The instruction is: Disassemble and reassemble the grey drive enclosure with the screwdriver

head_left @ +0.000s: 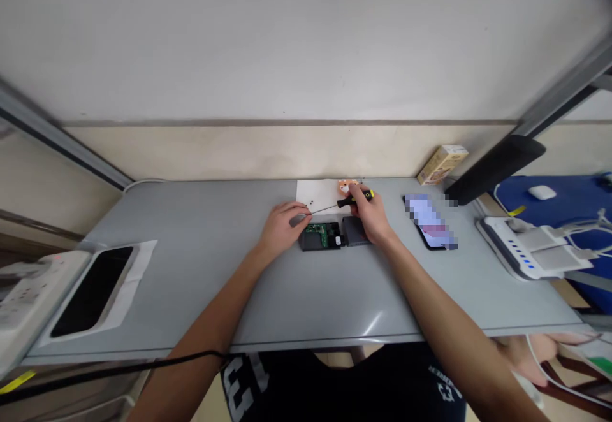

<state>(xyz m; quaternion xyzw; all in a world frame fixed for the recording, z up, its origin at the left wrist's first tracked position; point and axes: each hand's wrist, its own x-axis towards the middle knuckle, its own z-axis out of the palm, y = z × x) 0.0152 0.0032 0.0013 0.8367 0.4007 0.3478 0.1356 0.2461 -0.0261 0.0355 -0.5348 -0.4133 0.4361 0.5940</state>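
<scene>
My right hand (372, 217) is closed round a small screwdriver (354, 199) with a black and yellow handle; its thin shaft points left towards a tiny dark screw on a white paper sheet (318, 191). My left hand (283, 225) rests on the grey table (201, 262) with its fingers curled over a small grey part by the opened dark device (320, 236), whose green circuit board shows. A dark grey cover piece (354, 231) lies just right of the device, partly under my right hand.
A phone (431, 222) lies right of my right hand. A small cardboard box (442, 163) and a black lamp arm stand at the back right. A white charging hub (528, 250) sits at the right edge, a black phone on paper (93, 288) at the left.
</scene>
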